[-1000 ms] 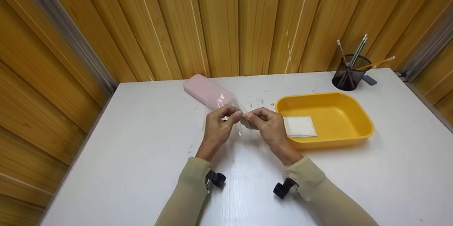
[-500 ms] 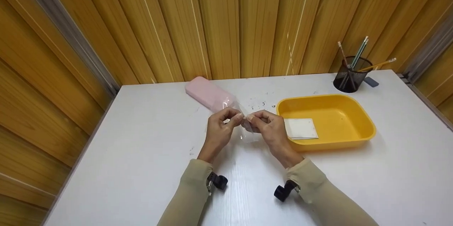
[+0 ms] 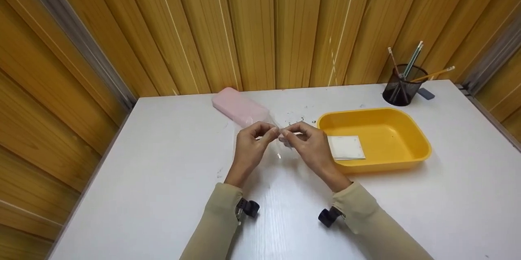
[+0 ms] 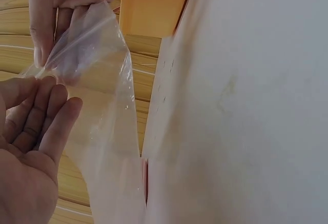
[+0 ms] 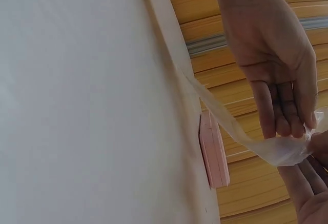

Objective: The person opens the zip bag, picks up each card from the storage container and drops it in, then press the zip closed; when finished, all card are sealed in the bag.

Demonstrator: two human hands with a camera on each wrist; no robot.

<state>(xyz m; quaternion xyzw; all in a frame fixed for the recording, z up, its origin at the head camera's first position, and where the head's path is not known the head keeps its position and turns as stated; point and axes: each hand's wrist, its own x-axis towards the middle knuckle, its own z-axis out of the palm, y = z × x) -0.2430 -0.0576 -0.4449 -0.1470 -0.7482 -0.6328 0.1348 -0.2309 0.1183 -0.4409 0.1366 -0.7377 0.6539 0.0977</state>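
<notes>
1. We work at a white table [image 3: 163, 195] set against a wall of wooden panels [image 3: 252, 24].
2. Our left hand [image 3: 250, 148] pinches one top edge of a clear plastic bag [image 4: 100, 106] between thumb and fingertips.
3. Our right hand [image 3: 309, 146] pinches the bag's other top edge, just beside the left, so the fingertips nearly meet.
4. The bag hangs from both hands above the middle of the table, its lower end reaching down toward the tabletop.
5. A pink case [image 3: 240, 107] lies just behind the hands.
6. A yellow tray [image 3: 407, 150] sits to the right, with a white pad [image 3: 346, 147] inside.
7. A dark mesh cup [image 3: 401, 87] holds pencils in the far right corner.
</notes>
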